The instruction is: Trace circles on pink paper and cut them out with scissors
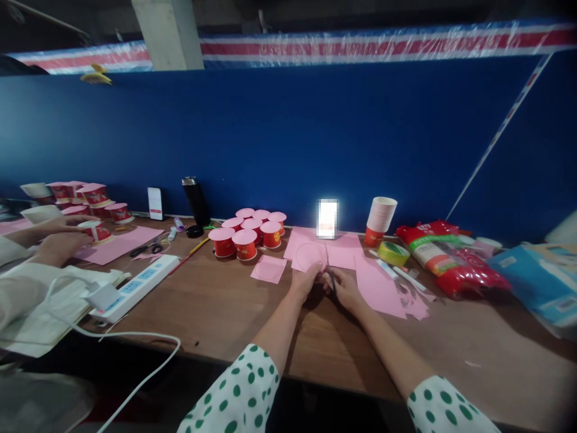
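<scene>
My left hand point(308, 280) is closed on the lower edge of a pink paper piece point(308, 255) with a circle drawn on it. Just to its right, my right hand point(344, 287) grips a pair of scissors point(333, 281) with dark handles, their blades up at the paper's right edge. Behind lie larger pink sheets point(346, 255). A pink square point(267, 269), also marked with a circle, rests to the left. Right of my hands are another pink sheet point(376, 288) and pink scraps point(417, 304).
Red paper cups point(246, 245) with pink discs on top stand left; a cup stack point(382, 219), yellow tape point(393, 254) and red bag point(451, 255) stand right. A lit phone point(327, 219) leans behind. Leftward are a power strip point(139, 285) and a co-worker's hands point(65, 240).
</scene>
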Demonstrator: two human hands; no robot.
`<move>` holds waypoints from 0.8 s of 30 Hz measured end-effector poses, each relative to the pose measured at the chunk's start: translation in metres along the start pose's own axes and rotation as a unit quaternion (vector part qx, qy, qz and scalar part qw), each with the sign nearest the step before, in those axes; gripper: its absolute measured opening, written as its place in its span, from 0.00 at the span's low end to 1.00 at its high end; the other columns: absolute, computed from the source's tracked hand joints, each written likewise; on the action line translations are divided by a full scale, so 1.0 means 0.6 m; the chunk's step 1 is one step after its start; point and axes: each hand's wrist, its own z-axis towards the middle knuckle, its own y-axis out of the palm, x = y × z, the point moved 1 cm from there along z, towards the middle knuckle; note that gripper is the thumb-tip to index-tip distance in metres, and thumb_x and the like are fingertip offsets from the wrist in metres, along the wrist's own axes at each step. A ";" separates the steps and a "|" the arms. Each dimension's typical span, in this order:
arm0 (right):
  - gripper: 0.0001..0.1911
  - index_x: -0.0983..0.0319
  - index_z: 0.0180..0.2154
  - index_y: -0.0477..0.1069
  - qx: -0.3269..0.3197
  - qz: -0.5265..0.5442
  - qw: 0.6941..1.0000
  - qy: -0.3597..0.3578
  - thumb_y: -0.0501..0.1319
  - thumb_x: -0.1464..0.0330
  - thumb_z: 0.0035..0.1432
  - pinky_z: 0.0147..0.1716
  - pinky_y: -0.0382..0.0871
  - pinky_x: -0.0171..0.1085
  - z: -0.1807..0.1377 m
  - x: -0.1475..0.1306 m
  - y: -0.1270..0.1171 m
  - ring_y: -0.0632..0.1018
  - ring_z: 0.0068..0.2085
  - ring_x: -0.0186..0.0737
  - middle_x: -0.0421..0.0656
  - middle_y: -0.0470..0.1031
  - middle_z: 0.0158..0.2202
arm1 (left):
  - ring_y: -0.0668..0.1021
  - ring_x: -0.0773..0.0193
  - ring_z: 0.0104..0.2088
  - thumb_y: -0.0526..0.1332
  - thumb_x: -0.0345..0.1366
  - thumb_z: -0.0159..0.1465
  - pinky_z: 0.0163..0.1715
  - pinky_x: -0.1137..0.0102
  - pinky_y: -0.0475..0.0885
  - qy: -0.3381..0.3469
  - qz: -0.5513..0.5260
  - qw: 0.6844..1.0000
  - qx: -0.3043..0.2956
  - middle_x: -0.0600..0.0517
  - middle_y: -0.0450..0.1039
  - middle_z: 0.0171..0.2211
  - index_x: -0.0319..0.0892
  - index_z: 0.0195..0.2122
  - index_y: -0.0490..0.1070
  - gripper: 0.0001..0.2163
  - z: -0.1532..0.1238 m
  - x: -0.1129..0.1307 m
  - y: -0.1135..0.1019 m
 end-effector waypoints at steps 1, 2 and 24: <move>0.18 0.63 0.42 0.71 0.000 0.001 1.000 0.000 0.55 0.57 0.57 0.23 0.68 0.34 0.000 0.001 0.000 0.72 0.22 0.36 0.38 0.70 0.21 | 0.76 0.64 0.25 0.68 0.41 0.47 0.26 0.71 0.70 0.002 -0.001 1.000 -0.001 0.48 0.75 0.25 0.38 0.27 0.73 0.12 0.000 0.000 0.000; 0.18 0.63 0.42 0.71 -0.001 0.002 1.000 0.000 0.55 0.57 0.57 0.23 0.68 0.34 0.000 0.002 0.000 0.72 0.22 0.36 0.38 0.70 0.21 | 0.76 0.64 0.26 0.68 0.41 0.47 0.27 0.71 0.70 0.005 -0.001 1.000 -0.003 0.48 0.76 0.25 0.38 0.28 0.73 0.12 0.000 0.001 0.001; 0.18 0.62 0.41 0.72 0.005 -0.028 1.000 -0.008 0.55 0.57 0.57 0.23 0.67 0.35 0.001 0.000 -0.002 0.71 0.21 0.37 0.38 0.70 0.19 | 0.76 0.63 0.29 0.68 0.38 0.48 0.28 0.71 0.71 0.025 -0.005 1.000 0.010 0.48 0.76 0.27 0.38 0.31 0.74 0.11 0.000 0.007 0.000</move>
